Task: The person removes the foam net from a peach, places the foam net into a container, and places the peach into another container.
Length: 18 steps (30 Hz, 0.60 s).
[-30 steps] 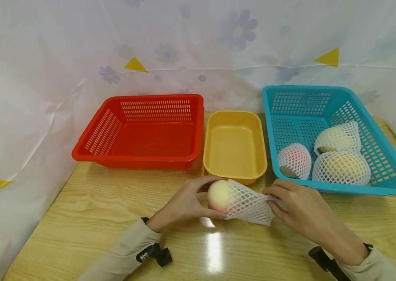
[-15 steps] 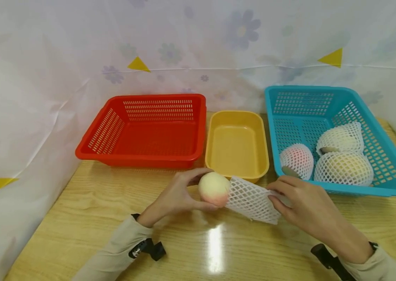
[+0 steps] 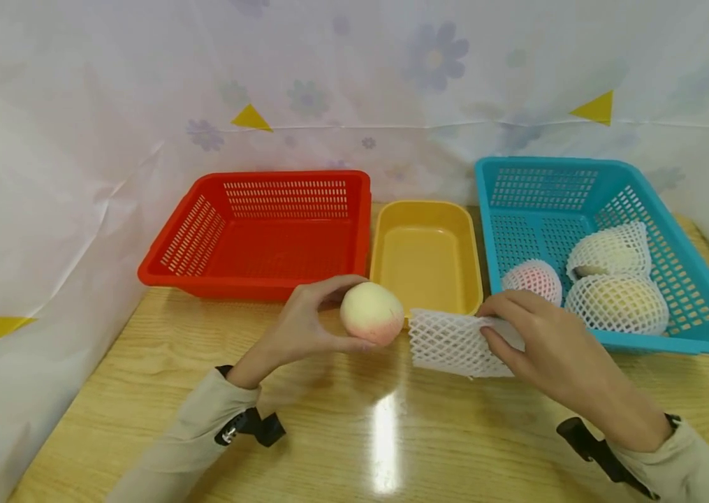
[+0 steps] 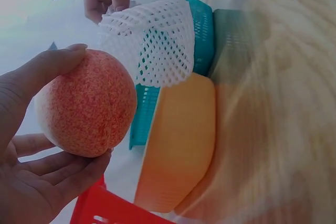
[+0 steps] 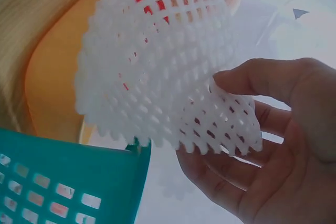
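Observation:
My left hand (image 3: 296,323) holds a peach (image 3: 371,314), pale yellow on top and pink below, between thumb and fingers. In the left wrist view the peach (image 4: 92,103) shows a speckled red side and is bare. A white foam net sleeve (image 3: 458,342) hangs from my right hand (image 3: 552,353), pinched at one end between thumb and fingers. The right wrist view shows the sleeve (image 5: 157,61) with the thumb pressed on its gathered end. A small gap separates peach and sleeve, both held above the table in front of the yellow tub (image 3: 426,265).
At the back left stands a red basket (image 3: 285,283). On the right, a blue basket (image 3: 539,162) contains three fruits in foam nets: a pink one (image 3: 535,279), a pale one (image 3: 612,251) and a yellow one (image 3: 618,305). A flowered white sheet (image 3: 354,70) hangs behind.
The peach has come out of the foam net sleeve. My left hand has carried it left and upward, while my right hand keeps its pinch on the sleeve and has risen a little.

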Tool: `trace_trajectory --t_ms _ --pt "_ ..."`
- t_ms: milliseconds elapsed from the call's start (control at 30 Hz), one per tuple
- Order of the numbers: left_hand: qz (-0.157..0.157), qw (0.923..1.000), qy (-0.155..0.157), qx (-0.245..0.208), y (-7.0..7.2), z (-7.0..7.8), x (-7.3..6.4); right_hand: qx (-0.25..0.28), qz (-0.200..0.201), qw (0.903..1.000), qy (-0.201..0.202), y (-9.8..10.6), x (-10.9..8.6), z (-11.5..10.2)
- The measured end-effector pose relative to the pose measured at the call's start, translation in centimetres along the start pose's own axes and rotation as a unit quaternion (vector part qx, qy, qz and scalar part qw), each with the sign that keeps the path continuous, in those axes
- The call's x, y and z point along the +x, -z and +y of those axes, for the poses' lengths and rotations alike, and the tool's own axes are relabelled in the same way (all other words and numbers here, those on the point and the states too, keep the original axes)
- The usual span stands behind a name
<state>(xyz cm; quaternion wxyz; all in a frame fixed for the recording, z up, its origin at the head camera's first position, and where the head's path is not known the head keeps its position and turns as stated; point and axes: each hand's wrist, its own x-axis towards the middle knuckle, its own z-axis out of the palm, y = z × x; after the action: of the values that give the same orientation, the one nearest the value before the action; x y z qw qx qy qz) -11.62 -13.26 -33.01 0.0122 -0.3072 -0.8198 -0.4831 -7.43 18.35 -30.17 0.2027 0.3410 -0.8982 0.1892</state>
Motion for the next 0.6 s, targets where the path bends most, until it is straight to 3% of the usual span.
trace_trajectory --t_ms 333,600 --pt "0.012 0.9998 0.012 0.000 2.9 0.8 1.4 -0.005 -0.018 0.9997 -0.014 0.4 2.1 1.0" --pt "0.043 0.9971 0.060 0.022 5.5 0.0 2.4 -0.008 -0.001 0.9996 -0.029 -0.4 4.1 1.5"
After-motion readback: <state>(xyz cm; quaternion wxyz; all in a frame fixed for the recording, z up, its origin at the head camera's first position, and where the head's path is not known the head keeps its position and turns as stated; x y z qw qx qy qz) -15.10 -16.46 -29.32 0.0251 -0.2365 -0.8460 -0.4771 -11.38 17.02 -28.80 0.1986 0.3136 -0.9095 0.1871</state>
